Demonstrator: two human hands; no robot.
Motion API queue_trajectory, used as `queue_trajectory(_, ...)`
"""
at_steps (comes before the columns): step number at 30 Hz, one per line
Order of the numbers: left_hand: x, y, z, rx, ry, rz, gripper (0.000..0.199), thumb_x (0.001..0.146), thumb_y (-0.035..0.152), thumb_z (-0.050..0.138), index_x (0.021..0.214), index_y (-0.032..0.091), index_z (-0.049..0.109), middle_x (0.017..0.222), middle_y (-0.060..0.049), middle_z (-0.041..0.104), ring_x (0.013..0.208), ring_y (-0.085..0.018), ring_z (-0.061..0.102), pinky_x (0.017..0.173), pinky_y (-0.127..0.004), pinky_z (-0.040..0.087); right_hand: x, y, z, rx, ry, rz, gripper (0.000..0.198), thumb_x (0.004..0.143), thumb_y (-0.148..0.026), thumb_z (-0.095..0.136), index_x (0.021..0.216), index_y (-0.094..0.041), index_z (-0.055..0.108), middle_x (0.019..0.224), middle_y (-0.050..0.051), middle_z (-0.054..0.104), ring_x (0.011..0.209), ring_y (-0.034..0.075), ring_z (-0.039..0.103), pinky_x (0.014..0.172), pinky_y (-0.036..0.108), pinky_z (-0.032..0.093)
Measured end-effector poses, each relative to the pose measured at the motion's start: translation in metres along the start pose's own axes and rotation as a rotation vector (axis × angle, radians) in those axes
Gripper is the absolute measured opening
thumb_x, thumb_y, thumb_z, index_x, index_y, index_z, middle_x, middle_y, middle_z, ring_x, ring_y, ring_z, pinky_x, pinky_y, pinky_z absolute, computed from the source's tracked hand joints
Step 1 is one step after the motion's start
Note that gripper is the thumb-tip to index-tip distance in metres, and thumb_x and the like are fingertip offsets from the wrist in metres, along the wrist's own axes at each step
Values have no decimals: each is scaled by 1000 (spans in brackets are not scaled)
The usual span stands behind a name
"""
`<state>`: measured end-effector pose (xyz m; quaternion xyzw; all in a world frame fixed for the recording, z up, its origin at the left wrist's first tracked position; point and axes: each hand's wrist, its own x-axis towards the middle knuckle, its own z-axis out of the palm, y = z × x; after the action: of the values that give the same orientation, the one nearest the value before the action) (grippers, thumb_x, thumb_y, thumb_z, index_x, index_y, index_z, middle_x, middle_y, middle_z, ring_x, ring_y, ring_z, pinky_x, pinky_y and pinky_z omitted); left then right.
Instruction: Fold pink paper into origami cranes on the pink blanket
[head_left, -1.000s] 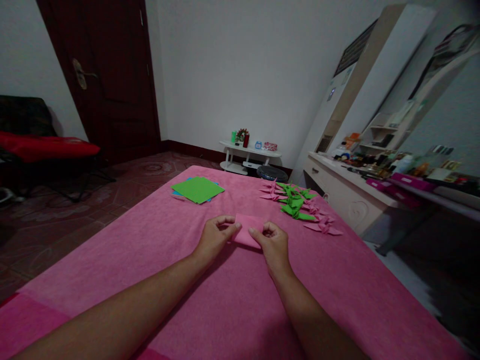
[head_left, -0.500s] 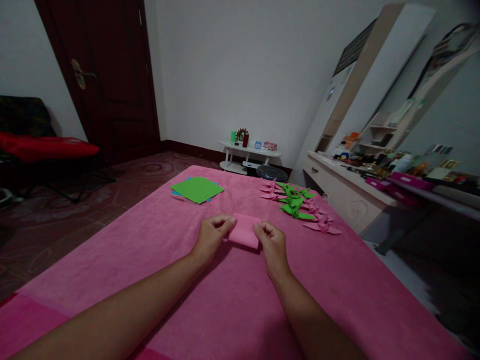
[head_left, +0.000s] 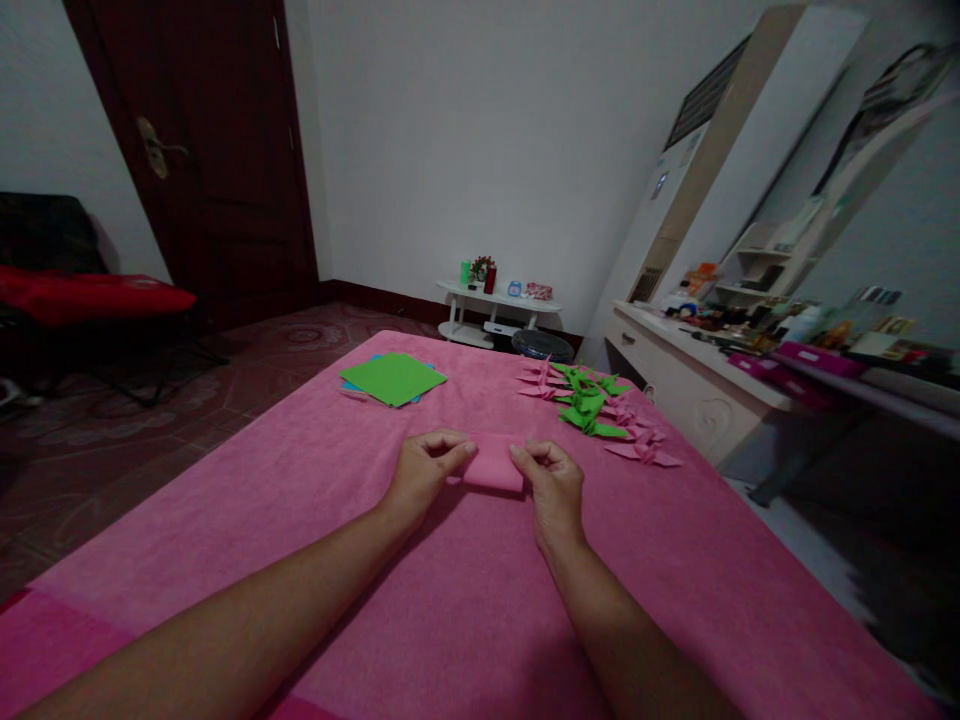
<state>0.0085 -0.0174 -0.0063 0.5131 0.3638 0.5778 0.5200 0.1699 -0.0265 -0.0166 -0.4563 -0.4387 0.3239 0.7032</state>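
Note:
A folded sheet of pink origami paper (head_left: 493, 468) is held up between my two hands, just over the pink cloth (head_left: 450, 620). My left hand (head_left: 429, 470) pinches its left side with thumb and fingers. On the right side, my right hand (head_left: 553, 482) grips the paper in the same way. Beyond my right hand lie several folded paper cranes: green ones (head_left: 589, 412) and pink ones (head_left: 645, 450). A stack of square paper (head_left: 394, 378), green on top with blue showing beneath, rests past my left hand.
To the right stands a white dressing table (head_left: 697, 365) crowded with bottles and boxes. A small white shelf (head_left: 499, 298) with flowers is against the far wall. At the left are a red folding chair (head_left: 97, 298) and a dark door (head_left: 202, 150).
Both hands still hold the pink paper. My right hand has shifted slightly to the right, and the paper has tilted a little, its lower edge now more level.

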Motion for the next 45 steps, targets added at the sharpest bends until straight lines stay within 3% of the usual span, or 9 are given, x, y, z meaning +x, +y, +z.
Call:
queue_trajectory(31, -2, -3, -2, 39, 8, -55, 27, 69, 38, 69, 71, 11, 66, 64, -3, 59, 57, -10, 50, 52, -20, 39, -1, 3, 0, 48, 23, 79, 25, 57, -30, 78, 65, -15, 60, 59, -5, 54, 55, 10, 47, 54, 23, 37)
queue_trajectory(45, -1, -5, -2, 45, 2, -12, 26, 69, 36, 70, 69, 11, 65, 62, -3, 58, 55, -9, 48, 50, -20, 38, -2, 1, 1, 139, 1, 126, 28, 57, -25, 79, 73, -16, 58, 63, -5, 57, 57, 9, 51, 55, 21, 40)
